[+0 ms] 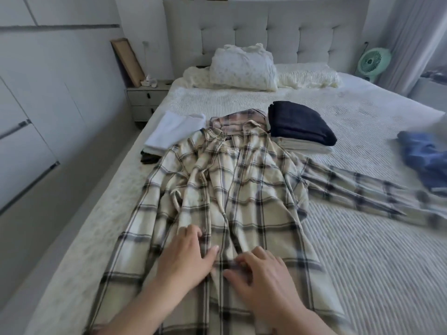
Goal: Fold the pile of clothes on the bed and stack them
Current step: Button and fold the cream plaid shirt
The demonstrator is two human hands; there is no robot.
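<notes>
shirt: plaid flannel shirt (232,189) lies front-up, spread on the bed (362,250), collar toward the headboard, hem toward the person. It's the reference for everything below.
shirt state: button placket runs down the middle, front panels rumpled and bunched left of it. Probably laid flat like this so it can be squared up before folding.
sleeve: one sleeve (362,192) is stretched out flat to the shirt's right, likely kept clear of the body for folding in afterwards.
left hand: left hand (186,257) rests on the lower placket, fingers fairly straight and spread, pressing the fabric, nothing gripped. Looks like it's pinning the cloth.
right hand: right hand (261,274) is just right of the left, on the same placket strip, fingertips bent down onto the fabric. Can't tell if it's pinching or only pressing.
step: my read is aligning or closing the front edges.
done stack: dark navy folded item (300,124) on pale folded pieces, just past the shirt's right shoulder.
second stack: white folded garment (174,129) just past the left shoulder.
pending: blue garment (425,158) well right of the shirt, unfolded, blurred.
</notes>
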